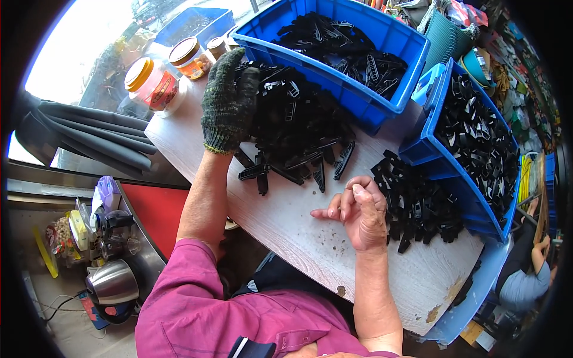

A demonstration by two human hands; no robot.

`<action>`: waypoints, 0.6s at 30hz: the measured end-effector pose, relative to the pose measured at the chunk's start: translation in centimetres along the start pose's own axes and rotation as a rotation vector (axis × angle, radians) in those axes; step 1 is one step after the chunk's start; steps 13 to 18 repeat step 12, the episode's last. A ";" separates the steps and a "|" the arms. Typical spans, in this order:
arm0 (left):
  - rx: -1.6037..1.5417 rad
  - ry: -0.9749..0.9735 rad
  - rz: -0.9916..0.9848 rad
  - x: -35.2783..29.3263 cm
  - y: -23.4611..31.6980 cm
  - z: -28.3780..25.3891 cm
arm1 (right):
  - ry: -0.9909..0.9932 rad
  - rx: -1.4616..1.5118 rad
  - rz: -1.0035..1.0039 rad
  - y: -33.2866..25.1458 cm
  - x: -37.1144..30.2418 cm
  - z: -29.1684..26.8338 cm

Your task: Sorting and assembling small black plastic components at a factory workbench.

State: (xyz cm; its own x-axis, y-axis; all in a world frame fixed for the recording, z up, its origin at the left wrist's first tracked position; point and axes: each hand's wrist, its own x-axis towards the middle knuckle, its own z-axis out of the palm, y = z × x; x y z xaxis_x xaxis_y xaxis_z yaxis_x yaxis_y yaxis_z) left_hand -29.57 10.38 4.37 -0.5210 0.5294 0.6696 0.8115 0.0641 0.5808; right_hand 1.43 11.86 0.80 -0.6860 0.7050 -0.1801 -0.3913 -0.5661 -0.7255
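My left hand (228,107) wears a dark knitted glove and lies at the left side of a heap of long black plastic parts (295,113). Its fingers stretch away from me, and I make out nothing in them. Bare and half turned up, my right hand (362,212) hovers over the near part of the pale table (292,224). The fingers on that hand curl loosely and the little finger sticks out to the left; no part shows in it. Just right of it spreads a second heap, of smaller black plastic pieces (412,200).
Behind the long parts stands a blue crate (334,68) with more of them. A tilted blue bin (439,155) of small black pieces is at the right. Lidded jars (154,89) stand at the far left. A metal kettle (113,280) is lower left; another person (525,280) is at far right.
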 end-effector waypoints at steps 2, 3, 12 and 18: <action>0.110 0.077 0.087 0.0 -1.9 -0.2 | -0.013 -0.002 0.001 0.0 0.1 0.1; 0.212 0.150 0.173 0.2 -2.0 -0.2 | -0.017 -0.007 -0.002 0.0 0.1 0.1; -0.107 -0.102 -0.052 0.1 0.0 0.5 | -0.035 0.002 0.020 0.0 0.1 -0.2; -0.107 -0.102 -0.052 0.1 0.0 0.5 | -0.035 0.002 0.020 0.0 0.1 -0.2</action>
